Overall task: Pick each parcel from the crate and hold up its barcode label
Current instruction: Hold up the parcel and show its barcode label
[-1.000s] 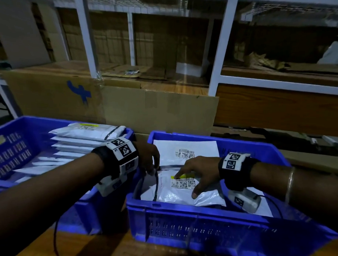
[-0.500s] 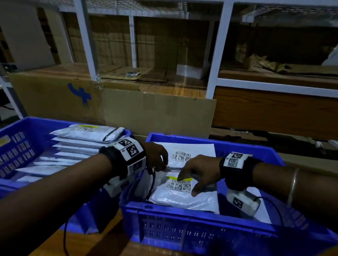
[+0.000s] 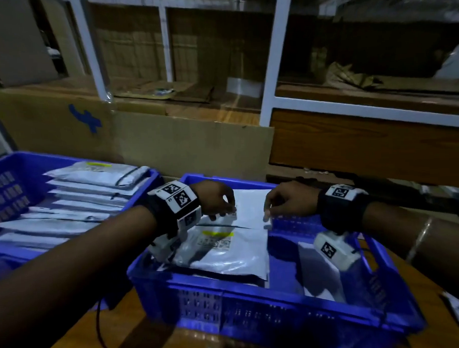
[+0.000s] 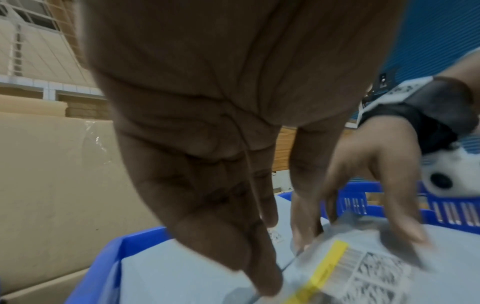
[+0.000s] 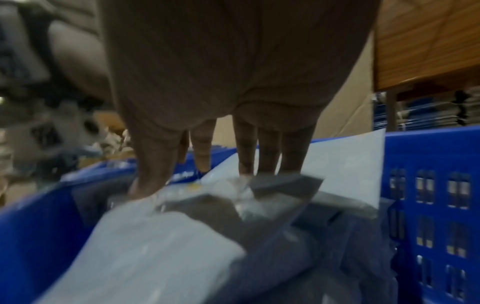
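A blue crate (image 3: pixel 227 287) in front of me holds several grey-white plastic parcels. The top parcel (image 3: pixel 234 254) shows a barcode label (image 3: pixel 216 242) with a yellow strip, facing up. My left hand (image 3: pixel 224 213) pinches the parcel's far left edge, and my right hand (image 3: pixel 266 215) pinches its far right corner. That far edge is raised off the pile. In the left wrist view my fingers (image 4: pixel 259 273) pinch the edge beside the blurred label (image 4: pixel 363 267). In the right wrist view thumb and fingers (image 5: pixel 259 156) clamp the crumpled corner (image 5: pixel 275 185). Another flat parcel (image 3: pixel 250 199) leans behind.
A second blue crate (image 3: pixel 20 165) on the left holds a stack of several parcels (image 3: pixel 94 194). A cardboard sheet (image 3: pixel 191 146) and white shelving (image 3: pixel 274 68) stand behind the crates. The crates sit on a wooden table (image 3: pixel 80 340). Cables hang from both wrist cameras.
Both hands have moved from the label area to the parcel's far edge and taken hold of it. That edge has lifted, and the label now lies uncovered.
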A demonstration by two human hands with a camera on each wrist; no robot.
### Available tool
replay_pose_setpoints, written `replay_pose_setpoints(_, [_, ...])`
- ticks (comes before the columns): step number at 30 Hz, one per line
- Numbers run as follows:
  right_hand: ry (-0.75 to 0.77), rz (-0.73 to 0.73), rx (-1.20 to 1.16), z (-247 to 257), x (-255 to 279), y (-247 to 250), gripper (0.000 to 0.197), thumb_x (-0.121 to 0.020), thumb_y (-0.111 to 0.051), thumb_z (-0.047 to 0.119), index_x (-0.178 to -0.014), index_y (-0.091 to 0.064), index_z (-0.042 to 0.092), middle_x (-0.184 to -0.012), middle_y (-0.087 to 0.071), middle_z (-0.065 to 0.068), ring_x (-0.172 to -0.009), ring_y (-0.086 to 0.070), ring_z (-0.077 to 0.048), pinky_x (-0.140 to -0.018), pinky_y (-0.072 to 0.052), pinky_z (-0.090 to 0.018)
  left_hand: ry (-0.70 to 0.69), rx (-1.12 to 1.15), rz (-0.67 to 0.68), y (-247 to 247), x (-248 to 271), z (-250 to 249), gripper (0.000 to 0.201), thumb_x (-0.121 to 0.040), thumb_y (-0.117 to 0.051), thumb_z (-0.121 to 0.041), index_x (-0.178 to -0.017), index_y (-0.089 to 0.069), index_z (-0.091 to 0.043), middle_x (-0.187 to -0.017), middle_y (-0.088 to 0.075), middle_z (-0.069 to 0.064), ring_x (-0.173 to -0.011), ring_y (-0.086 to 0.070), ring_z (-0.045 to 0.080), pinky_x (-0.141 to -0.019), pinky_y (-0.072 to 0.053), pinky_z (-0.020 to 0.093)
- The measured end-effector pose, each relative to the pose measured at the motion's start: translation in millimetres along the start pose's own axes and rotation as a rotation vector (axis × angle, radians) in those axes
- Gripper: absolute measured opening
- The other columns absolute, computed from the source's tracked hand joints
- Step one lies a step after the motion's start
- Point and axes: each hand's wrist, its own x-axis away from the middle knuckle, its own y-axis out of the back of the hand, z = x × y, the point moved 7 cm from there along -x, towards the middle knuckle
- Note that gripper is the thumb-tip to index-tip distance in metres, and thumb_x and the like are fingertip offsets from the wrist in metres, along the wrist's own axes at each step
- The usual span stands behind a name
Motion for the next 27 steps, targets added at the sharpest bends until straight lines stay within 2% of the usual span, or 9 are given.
replay_pose_setpoints(3, [-0.126,-0.003,-0.018,-45,6,3,0.012,-0.092,-0.068,0.021,-0.089,-0.073,0.010,-0.082,-0.074,-0.010,-0.069,-0.067,-0.017,-0.063,-0.055,-0.028,-0.035,0.022,-0.007,-9,-15,-13,0.013,-0.092,-0.061,-0.029,-0.099,-0.066,-0.018,-0.090,-0.073,0.004,-0.076,-0.071,0.023,-0.075,-0.057,0.031])
replay_pose_setpoints(6, [-0.222,0.066,0.089,-85,8,-11,0.007,-0.090,-0.066,0.014,-0.085,-0.071,0.017,-0.083,-0.072,-0.008,-0.074,-0.067,-0.020,-0.051,-0.049,-0.014,-0.069,0.019,-0.008,-17,-28,-27,0.015,-0.092,-0.062,-0.032,-0.098,-0.067,-0.018,-0.083,-0.072,0.002,-0.069,-0.070,0.018,-0.072,-0.056,0.029])
replay_pose_setpoints(8, [-0.260,0.100,0.143,-106,5,-22,0.009,-0.087,-0.066,0.013,-0.087,-0.074,0.016,-0.087,-0.074,-0.008,-0.076,-0.068,-0.020,-0.049,-0.047,-0.011,-0.075,0.015,0.000,-21,-35,-34,0.017,-0.092,-0.062,-0.033,-0.098,-0.068,-0.018,-0.085,-0.073,0.002,-0.073,-0.071,0.020,-0.075,-0.057,0.030])
replay_pose_setpoints(11, [-0.300,0.115,0.194,-131,-2,-39,0.007,-0.083,-0.070,0.014,-0.083,-0.074,0.020,-0.079,-0.070,-0.001,-0.067,-0.061,-0.011,-0.055,-0.047,-0.018,-0.068,0.005,0.005,-24,-43,-40,0.021,-0.093,-0.060,-0.034,-0.101,-0.068,-0.016,-0.091,-0.074,0.003,-0.076,-0.072,0.021,-0.075,-0.056,0.031])
replay_pose_setpoints(14, [-0.345,0.169,0.259,-150,-10,-60,0.014,-0.081,-0.072,0.013,-0.074,-0.068,0.024,-0.066,-0.060,0.005,-0.066,-0.055,-0.011,-0.061,-0.040,-0.020,-0.068,0.020,0.003,-26,-50,-41,0.024,-0.094,-0.059,-0.034,-0.102,-0.069,-0.014,-0.092,-0.074,0.004,-0.075,-0.072,0.022,-0.074,-0.057,0.033])
replay_pose_setpoints(16, [-0.358,0.206,0.271,-157,-15,-71,0.006,-0.082,-0.071,0.015,-0.086,-0.075,0.016,-0.076,-0.067,0.001,-0.071,-0.058,-0.012,-0.063,-0.041,-0.021,-0.062,0.035,-0.002,-27,-54,-40,0.024,-0.094,-0.059,-0.034,-0.102,-0.069,-0.014,-0.091,-0.074,0.004,-0.074,-0.072,0.022,-0.075,-0.059,0.036])
replay_pose_setpoints(18, [-0.371,0.216,0.248,-168,-21,-80,0.021,-0.080,-0.073,0.018,-0.100,-0.076,0.013,-0.094,-0.072,0.000,-0.085,-0.062,-0.013,-0.070,-0.043,-0.023,-0.055,0.044,-0.006,-29,-57,-38,0.023,-0.093,-0.060,-0.035,-0.100,-0.070,-0.015,-0.089,-0.074,0.004,-0.071,-0.072,0.021,-0.075,-0.059,0.037])
replay_pose_setpoints(23, [-0.404,0.165,0.299,-192,-28,-100,0.049,-0.066,-0.085,0.040,-0.109,-0.069,0.023,-0.113,-0.069,0.002,-0.105,-0.066,-0.017,-0.084,-0.051,-0.026,-0.041,0.053,-0.025,-29,-60,-31,0.022,-0.091,-0.063,-0.038,-0.099,-0.068,-0.018,-0.086,-0.074,0.002,-0.064,-0.070,0.018,-0.071,-0.058,0.033])
replay_pose_setpoints(27, [-0.424,0.233,0.324,-199,-27,-107,0.065,-0.066,-0.088,0.029,-0.123,-0.061,0.015,-0.123,-0.064,-0.003,-0.115,-0.061,-0.022,-0.089,-0.046,-0.025,-0.023,0.078,-0.037,-27,-59,-26,0.021,-0.090,-0.063,-0.038,-0.098,-0.068,-0.019,-0.085,-0.074,0.001,-0.065,-0.070,0.017,-0.067,-0.058,0.031])
